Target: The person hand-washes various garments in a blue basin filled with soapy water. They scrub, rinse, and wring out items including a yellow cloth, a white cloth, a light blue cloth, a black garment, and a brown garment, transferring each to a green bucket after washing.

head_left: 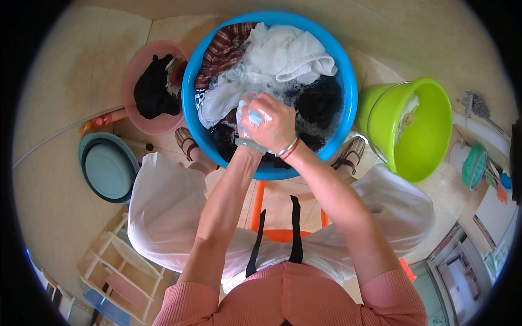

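My hands are pressed together over a blue basin of sudsy, dark water. Wet and closed, my right hand lies partly over my left hand, whose fingers are mostly hidden. A pale, sudsy white cloth shows between them, with a light blue patch; its full shape is hidden. Soaking in the basin are a white garment at the back, a brown plaid cloth at back left, a light grey cloth beside my left hand and a dark garment at right.
A pink basin holding a black garment stands left, above a teal basin. At right a lime green bucket leans with pale cloth inside. An orange stool is beneath me; a white rack stands lower left.
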A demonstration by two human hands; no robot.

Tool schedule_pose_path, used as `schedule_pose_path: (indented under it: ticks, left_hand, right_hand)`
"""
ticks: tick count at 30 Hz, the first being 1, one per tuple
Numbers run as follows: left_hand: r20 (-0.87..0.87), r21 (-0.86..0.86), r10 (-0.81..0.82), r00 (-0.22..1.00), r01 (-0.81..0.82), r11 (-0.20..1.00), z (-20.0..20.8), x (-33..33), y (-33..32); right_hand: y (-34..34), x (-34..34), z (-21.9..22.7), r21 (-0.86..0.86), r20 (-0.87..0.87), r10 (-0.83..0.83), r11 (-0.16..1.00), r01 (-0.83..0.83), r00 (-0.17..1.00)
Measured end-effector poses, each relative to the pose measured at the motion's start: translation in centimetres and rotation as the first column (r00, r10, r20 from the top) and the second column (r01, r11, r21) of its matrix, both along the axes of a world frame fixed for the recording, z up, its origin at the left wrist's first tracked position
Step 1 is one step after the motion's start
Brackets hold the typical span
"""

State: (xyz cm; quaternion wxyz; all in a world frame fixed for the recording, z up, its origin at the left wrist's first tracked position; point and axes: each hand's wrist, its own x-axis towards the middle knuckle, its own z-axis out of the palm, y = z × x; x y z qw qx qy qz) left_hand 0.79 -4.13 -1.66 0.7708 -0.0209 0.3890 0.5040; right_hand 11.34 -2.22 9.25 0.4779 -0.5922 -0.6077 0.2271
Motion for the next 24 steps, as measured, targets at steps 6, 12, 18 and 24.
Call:
schedule_pose_path:
  ticks: [6, 12, 18, 24]
  left_hand:
    - [-0.436, -0.170, -0.196, 0.878, 0.133, 0.976, 5.1, 2.0, 1.3]
    - [-0.791, 0.023, -0.184, 0.584, 0.328, 0.944, 1.4, 0.1, 2.4]
    - [-0.859, -0.005, -0.217, 0.464, 0.415, 0.910, -6.8, 0.1, 1.6]
    - [-0.912, -0.262, -0.407, 0.049, 0.694, 0.671, -14.3, -2.6, 2.3]
  right_hand:
    - [1.0, 5.9, -9.1, -0.387, 0.256, -0.155, 0.888, 0.248, 0.954]
    - [-1.3, 7.0, -9.8, -0.256, 0.349, -0.032, 0.958, 0.129, 0.937]
    - [-2.1, 5.3, -14.2, -0.491, 0.474, 0.280, 0.871, -0.013, 0.835]
    - [1.5, 3.7, -20.2, -0.468, 0.693, 0.332, 0.882, 0.048, 0.640]
